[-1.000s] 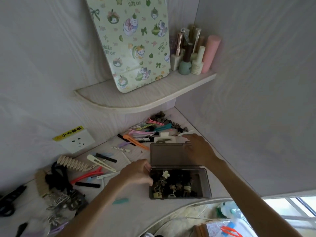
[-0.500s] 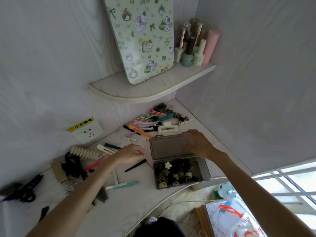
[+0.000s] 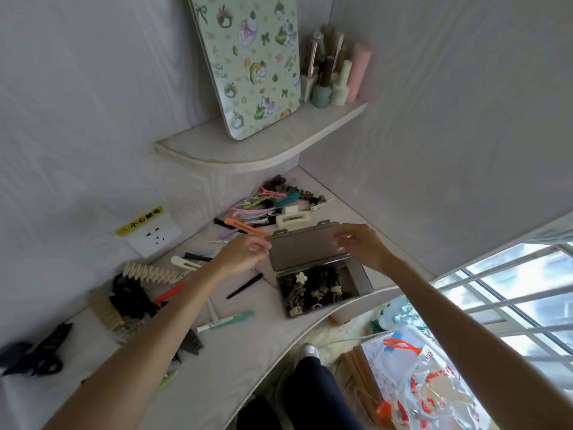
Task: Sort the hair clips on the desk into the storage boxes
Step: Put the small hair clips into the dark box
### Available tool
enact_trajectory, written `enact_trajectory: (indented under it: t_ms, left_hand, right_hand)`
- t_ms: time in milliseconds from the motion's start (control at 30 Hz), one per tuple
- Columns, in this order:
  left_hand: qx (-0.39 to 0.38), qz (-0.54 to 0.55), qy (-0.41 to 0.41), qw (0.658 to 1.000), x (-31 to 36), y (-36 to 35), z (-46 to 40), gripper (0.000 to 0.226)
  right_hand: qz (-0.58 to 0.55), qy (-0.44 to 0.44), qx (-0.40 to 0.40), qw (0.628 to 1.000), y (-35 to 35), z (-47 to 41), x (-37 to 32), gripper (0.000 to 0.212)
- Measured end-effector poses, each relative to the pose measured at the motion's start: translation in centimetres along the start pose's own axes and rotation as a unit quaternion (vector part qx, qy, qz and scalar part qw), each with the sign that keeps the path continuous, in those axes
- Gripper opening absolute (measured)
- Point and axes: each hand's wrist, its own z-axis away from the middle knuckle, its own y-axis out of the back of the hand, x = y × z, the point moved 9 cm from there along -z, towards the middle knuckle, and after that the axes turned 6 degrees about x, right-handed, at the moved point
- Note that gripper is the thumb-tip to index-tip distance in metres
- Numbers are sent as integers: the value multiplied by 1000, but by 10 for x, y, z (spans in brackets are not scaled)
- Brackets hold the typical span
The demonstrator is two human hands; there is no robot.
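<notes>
Fingers of both hands were loosely curled, holding nothing I could see — left hand [image 3: 245,256] beside the open lid [image 3: 305,248], right hand [image 3: 361,245] over it; the storage box [image 3: 322,290] sat near the desk edge [image 3: 310,327], packed full; closing it might jam clips or nudge it off.

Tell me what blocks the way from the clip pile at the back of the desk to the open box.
Only the box's own lid, folded back flat between the clip pile and the open tray, with both hands, left hand and right hand, hovering at it.
</notes>
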Motion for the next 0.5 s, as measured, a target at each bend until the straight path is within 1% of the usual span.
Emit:
enact_trajectory:
  t_ms: [100,200,300,367,433,500]
  left_hand:
    - [39,-5,-9,999,7,4,-6,25]
    - [86,-7,-30,996,17,13,-21,26]
    - [129,-32,-43,990,22,26,-43,28]
    - [145,-50,-29,988,22,30,-63,32]
    - [152,-90,-17,984,23,29,-84,34]
    - [156,-116,0,981,24,24,-104,35]
  right_hand:
    - [19,0,21,1000,4,-4,-5,49]
    - [92,4,56,994,13,-20,-12,34]
    - [126,11,56,990,16,-45,-13,29]
    - [165,13,29,986,14,-69,-6,26]
    - [214,12,-22,977,5,-91,3,31]
    - [239,12,-54,969,-3,-112,10,36]
